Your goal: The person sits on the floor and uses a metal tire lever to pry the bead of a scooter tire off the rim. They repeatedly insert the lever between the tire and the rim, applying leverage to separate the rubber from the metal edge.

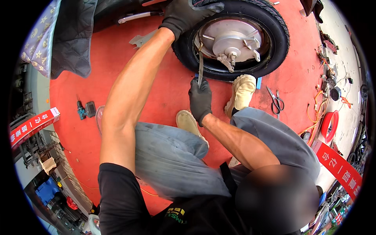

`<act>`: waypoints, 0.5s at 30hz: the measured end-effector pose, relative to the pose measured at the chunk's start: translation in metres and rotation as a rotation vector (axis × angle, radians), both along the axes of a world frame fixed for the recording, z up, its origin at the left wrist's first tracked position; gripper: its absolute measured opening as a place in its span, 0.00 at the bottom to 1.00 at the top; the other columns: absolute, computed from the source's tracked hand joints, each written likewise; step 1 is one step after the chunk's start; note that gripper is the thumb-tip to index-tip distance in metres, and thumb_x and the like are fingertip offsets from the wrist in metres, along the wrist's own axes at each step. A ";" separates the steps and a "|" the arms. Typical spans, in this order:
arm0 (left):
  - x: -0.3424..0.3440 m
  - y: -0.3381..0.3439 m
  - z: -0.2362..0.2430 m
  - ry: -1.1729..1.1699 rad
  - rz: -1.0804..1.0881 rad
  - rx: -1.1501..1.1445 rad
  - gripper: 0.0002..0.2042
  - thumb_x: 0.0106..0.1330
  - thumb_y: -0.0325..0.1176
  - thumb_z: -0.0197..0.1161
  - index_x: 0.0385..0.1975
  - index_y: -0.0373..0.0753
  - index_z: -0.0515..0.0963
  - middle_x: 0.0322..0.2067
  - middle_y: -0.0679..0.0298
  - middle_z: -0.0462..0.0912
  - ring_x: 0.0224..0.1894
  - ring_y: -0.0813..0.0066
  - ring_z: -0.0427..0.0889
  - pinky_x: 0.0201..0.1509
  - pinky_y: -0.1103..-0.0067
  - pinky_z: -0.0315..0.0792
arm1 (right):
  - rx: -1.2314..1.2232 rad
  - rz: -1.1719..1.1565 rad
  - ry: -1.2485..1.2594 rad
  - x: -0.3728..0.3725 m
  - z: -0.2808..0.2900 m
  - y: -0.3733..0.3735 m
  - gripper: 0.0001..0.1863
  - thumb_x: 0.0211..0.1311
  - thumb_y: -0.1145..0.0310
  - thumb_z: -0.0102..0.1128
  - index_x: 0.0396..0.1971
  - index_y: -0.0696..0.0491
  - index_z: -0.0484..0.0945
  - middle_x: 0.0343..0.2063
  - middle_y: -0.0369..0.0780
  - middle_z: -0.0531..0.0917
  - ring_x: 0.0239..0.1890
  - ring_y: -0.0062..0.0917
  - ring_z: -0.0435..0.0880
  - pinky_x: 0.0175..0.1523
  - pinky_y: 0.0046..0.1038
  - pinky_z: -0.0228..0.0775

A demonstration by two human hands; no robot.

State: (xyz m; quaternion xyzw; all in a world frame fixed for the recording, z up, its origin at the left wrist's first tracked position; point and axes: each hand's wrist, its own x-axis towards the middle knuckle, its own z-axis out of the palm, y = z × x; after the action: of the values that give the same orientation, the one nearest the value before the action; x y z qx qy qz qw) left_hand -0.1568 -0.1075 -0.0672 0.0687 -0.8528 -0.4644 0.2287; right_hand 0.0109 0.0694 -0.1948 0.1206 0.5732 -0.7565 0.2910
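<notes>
A black tire with a silver hub leans upright at the top centre, its axle end facing me. My left hand, in a dark glove, grips the tire's upper left side. Its thumb lies across the sidewall, and its other fingers are partly cut off by the picture's edge. Lower down, my right hand, also gloved, is closed around a flat metal tire lever. The lever points up, with its far end at the wheel rim's left edge. My right shoe stands against the tire's bottom.
Black-handled scissors lie right of the wheel on the red floor mat. A cordless drill and its battery are at left. Orange cables, a red ring and loose parts line the right edge.
</notes>
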 end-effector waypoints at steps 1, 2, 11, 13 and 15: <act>0.001 0.000 -0.002 0.011 0.018 -0.025 0.31 0.59 0.49 0.79 0.55 0.33 0.78 0.43 0.57 0.89 0.44 0.74 0.87 0.52 0.75 0.80 | 0.025 0.012 0.018 0.001 -0.005 0.001 0.06 0.74 0.67 0.57 0.40 0.52 0.71 0.24 0.30 0.72 0.24 0.13 0.69 0.28 0.24 0.63; 0.002 0.000 -0.004 0.017 0.018 -0.024 0.32 0.59 0.49 0.79 0.56 0.32 0.78 0.43 0.57 0.89 0.45 0.74 0.87 0.53 0.75 0.80 | 0.051 0.023 0.037 0.003 -0.009 0.001 0.06 0.75 0.67 0.57 0.41 0.52 0.71 0.25 0.30 0.72 0.24 0.13 0.69 0.29 0.24 0.63; -0.002 -0.005 -0.029 0.090 0.021 -0.015 0.34 0.61 0.50 0.77 0.59 0.33 0.76 0.45 0.55 0.89 0.47 0.73 0.88 0.54 0.75 0.81 | 0.134 0.008 0.090 0.017 -0.050 -0.003 0.09 0.75 0.67 0.57 0.48 0.54 0.71 0.30 0.36 0.78 0.30 0.20 0.76 0.37 0.29 0.71; -0.003 -0.003 -0.027 0.095 0.024 -0.040 0.33 0.61 0.50 0.76 0.60 0.33 0.76 0.45 0.55 0.89 0.47 0.72 0.88 0.54 0.75 0.81 | 0.206 0.017 0.156 0.018 -0.068 -0.004 0.11 0.75 0.65 0.57 0.48 0.54 0.72 0.31 0.39 0.79 0.33 0.25 0.78 0.40 0.32 0.72; -0.003 -0.003 -0.028 0.142 -0.001 -0.053 0.33 0.62 0.51 0.76 0.60 0.33 0.76 0.46 0.55 0.88 0.48 0.72 0.88 0.54 0.75 0.81 | 0.241 0.032 0.181 0.021 -0.076 -0.006 0.11 0.75 0.64 0.58 0.48 0.54 0.72 0.32 0.41 0.81 0.34 0.29 0.80 0.42 0.35 0.73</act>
State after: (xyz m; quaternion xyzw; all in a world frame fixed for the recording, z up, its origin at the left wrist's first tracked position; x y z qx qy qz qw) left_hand -0.1603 -0.1107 -0.0953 0.0291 -0.8464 -0.4456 0.2902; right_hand 0.0320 0.0638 -0.2709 0.0769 0.6855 -0.6853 0.2337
